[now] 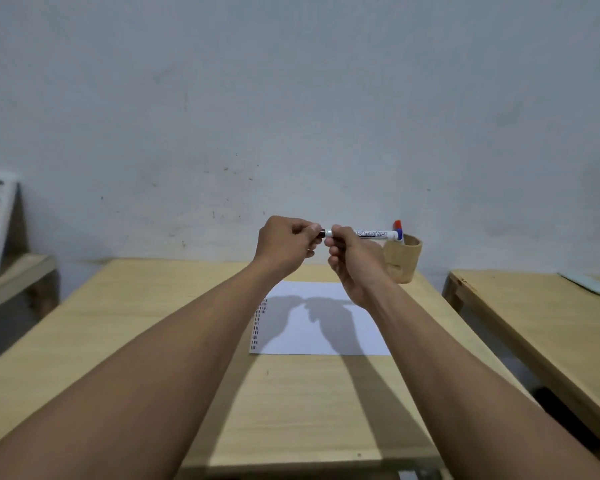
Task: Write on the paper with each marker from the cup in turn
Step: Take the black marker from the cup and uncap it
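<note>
The marker (368, 233) was held level in the air above the far part of the table (153, 341), white-barrelled with printing along its side. The right hand (354, 261) had its fingers (340, 232) wrapped around the barrel near the left end, keeping it steady. The left hand (286, 242) was pinched shut on that same end, where a dark bit showed between the two fists; whether that was the cap or the bare tip I could not tell. It looked to me like the cap was being pulled off or pressed on, which would explain why both hands met so closely at one end and why the marker lay sideways rather than pointing down.

Directly below the hands lay the paper (326, 327), a white sheet with a punched left edge, flat and square to the person, their shadows falling across it. I saw no writing on the part visible.

Just beyond the right hand stood the cup (404, 261), a tan one near the table's far right corner, with red and blue marker ends poking up from it, close enough to reach easily. A second table (534, 317) stood to the right.
</note>
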`<action>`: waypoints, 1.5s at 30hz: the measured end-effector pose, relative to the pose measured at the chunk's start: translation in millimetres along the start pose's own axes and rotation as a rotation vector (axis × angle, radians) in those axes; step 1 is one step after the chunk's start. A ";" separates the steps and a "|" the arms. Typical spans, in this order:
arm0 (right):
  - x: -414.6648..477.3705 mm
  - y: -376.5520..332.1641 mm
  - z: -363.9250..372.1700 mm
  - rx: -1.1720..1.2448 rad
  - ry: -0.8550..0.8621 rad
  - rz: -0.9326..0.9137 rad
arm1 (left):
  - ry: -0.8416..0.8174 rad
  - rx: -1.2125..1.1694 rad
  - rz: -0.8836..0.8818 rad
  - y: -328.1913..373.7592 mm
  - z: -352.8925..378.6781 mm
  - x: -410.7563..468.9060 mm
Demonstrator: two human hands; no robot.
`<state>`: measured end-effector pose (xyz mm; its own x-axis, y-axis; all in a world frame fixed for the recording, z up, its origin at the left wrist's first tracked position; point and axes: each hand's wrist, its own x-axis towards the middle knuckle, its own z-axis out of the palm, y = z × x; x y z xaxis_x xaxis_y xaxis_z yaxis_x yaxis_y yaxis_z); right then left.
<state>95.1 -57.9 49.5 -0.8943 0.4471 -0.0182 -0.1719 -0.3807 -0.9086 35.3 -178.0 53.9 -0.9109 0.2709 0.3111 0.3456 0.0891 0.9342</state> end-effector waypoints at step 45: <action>18.2 96.3 22.0 -0.413 -0.047 0.001 | -0.109 0.977 -0.098 -112.2 -75.1 -0.3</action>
<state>53.2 -104.2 -29.1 -0.9141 0.4055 -0.0084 0.0002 -0.0202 -0.9998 -20.2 -260.1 -37.8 -0.9368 0.3023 0.1761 0.3482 0.8548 0.3849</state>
